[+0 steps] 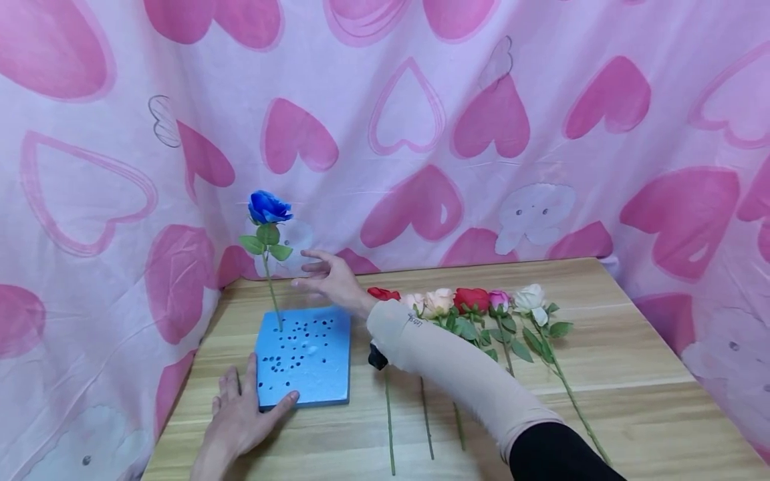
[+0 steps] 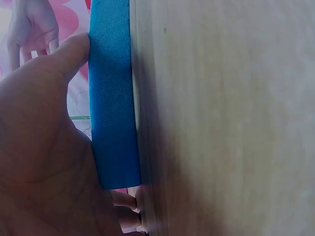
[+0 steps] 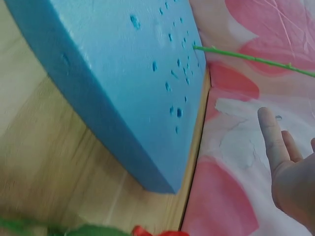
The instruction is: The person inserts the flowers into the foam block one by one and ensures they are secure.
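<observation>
Steadying the blue board (image 1: 333,384) on the wooden table (image 1: 637,381) is the left hand (image 1: 237,417), its fingers spread along the left side and its thumb at the near edge. The right hand (image 1: 331,275), fingers apart and nothing pinched, hangs just beside the stem (image 1: 273,294) of the blue rose (image 1: 268,208), which stands nearly upright in the far left part of the board. To do this well, I judge, the left hand should bear evenly so the board cannot slide, and the right fingers should stay clear of the leaves (image 1: 268,234) so the rose is not knocked

Counted: one board, one blue rose in it, and six flowers lying to the right, namely two red (image 1: 472,300), two pale (image 1: 439,302), one pink (image 1: 498,300) and one white (image 1: 531,298); the sleeve (image 1: 457,361) hides part of that row, so there may be more
</observation>
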`<state>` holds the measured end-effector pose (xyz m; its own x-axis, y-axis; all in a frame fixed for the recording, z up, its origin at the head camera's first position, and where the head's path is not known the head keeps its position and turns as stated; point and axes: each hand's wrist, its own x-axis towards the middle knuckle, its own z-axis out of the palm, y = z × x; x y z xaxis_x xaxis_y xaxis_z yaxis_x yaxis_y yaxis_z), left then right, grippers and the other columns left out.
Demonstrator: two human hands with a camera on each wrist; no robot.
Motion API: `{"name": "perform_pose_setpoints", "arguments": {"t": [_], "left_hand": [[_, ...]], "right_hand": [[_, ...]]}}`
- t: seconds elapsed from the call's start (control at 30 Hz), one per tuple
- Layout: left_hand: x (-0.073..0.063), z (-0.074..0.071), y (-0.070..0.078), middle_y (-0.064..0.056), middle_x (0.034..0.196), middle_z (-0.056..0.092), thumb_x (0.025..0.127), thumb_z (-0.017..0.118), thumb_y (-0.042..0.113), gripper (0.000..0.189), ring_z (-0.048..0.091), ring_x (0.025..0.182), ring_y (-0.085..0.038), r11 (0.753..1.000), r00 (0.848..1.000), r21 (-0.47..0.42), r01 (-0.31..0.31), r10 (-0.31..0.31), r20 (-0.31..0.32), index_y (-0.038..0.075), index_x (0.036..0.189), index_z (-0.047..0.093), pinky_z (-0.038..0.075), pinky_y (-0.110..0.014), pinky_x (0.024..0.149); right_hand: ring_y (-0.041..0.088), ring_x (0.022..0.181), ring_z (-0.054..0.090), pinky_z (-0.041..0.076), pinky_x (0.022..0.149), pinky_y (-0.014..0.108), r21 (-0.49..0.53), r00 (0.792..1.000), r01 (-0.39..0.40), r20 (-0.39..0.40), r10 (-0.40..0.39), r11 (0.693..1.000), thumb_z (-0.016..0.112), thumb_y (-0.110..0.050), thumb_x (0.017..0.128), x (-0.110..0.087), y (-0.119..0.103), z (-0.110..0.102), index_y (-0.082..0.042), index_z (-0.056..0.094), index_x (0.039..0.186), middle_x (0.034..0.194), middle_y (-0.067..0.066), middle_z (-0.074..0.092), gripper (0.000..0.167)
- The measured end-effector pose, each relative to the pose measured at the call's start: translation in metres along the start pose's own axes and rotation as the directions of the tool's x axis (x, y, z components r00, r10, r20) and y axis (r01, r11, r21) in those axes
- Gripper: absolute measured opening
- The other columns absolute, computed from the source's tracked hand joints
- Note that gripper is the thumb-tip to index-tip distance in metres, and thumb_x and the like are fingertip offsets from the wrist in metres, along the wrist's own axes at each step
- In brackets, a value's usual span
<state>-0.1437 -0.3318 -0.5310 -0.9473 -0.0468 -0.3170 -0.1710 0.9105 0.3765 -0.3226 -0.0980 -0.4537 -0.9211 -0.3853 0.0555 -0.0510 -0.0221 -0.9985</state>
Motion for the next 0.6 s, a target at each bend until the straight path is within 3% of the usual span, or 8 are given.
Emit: {"name": "perform_pose_setpoints", "arguments": {"t": [0.13, 0.33, 0.47, 0.6], "left_hand": [[0.0, -0.001, 0.001, -0.051, 0.169, -0.021, 0.092, 0.053, 0.095, 0.141, -0.016, 0.158, -0.072, 1.0, 1.0, 0.001, -0.002, 0.002, 0.002, 0.004, 0.175, -0.016, -0.006, -0.082, 0.126], [-0.002, -0.002, 0.002, -0.051, 0.169, -0.02, 0.094, 0.053, 0.093, 0.139, -0.016, 0.157, -0.072, 1.0, 1.0, 0.006, -0.017, 0.017, -0.002, 0.003, 0.175, -0.015, -0.005, -0.082, 0.126], [-0.003, -0.004, 0.001, -0.051, 0.169, -0.02, 0.095, 0.054, 0.092, 0.138, -0.015, 0.157, -0.073, 1.0, 1.0, 0.011, -0.024, 0.024, -0.006, 0.003, 0.175, -0.015, -0.004, -0.083, 0.126], [-0.003, -0.004, 0.0, -0.051, 0.169, -0.021, 0.095, 0.054, 0.092, 0.139, -0.016, 0.157, -0.072, 1.0, 1.0, 0.012, -0.024, 0.024, -0.001, 0.004, 0.175, -0.017, -0.004, -0.082, 0.126]], "right_hand": [[0.022, 0.122, 0.073, 0.063, 0.102, 0.063, 0.03, 0.999, 0.025, 0.02, -0.025, 0.999, 0.088, -0.022, 0.1, -0.004, -0.002, -0.014, -0.027, 0.057, 0.164, 0.151, 0.01, 0.068, 0.071], [0.029, 0.121, 0.077, 0.069, 0.092, 0.048, 0.042, 0.998, 0.056, 0.033, -0.058, 0.998, 0.085, -0.015, 0.101, -0.012, -0.006, -0.036, -0.026, 0.054, 0.165, 0.151, 0.014, 0.067, 0.072], [0.037, 0.122, 0.076, 0.068, 0.094, 0.053, 0.043, 0.997, 0.076, 0.025, -0.077, 0.996, 0.085, -0.015, 0.102, -0.016, -0.007, -0.051, -0.024, 0.053, 0.166, 0.155, 0.022, 0.062, 0.073], [0.035, 0.128, 0.073, 0.064, 0.099, 0.064, 0.045, 0.997, 0.075, 0.021, -0.076, 0.996, 0.086, -0.016, 0.101, -0.021, -0.007, -0.067, -0.023, 0.052, 0.166, 0.163, 0.025, 0.055, 0.073]]}}
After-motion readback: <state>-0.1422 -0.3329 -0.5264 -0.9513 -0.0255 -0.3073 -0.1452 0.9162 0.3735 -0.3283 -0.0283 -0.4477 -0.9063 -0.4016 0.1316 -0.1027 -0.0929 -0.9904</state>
